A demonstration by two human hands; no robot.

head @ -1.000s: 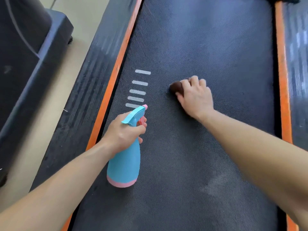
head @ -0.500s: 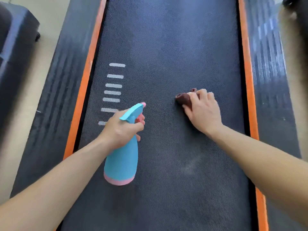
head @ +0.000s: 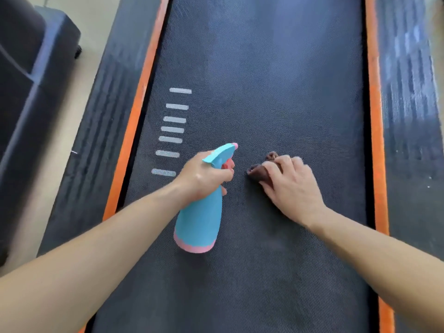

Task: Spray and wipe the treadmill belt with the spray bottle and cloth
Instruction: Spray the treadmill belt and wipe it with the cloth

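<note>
left grip [head: 201, 179]: clasps spray bottle [head: 199, 224] | right grip [head: 293, 186]: holds cloth [head: 260, 173] on belt [head: 264, 80]

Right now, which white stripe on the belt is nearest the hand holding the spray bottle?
The bottom stripe of the seven, just beside the left hand; the other six lie farther up the belt.

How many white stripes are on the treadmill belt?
7 stripes, stacked in a column near the left edge of the belt, beyond the left hand; its arm may hide more.
</note>
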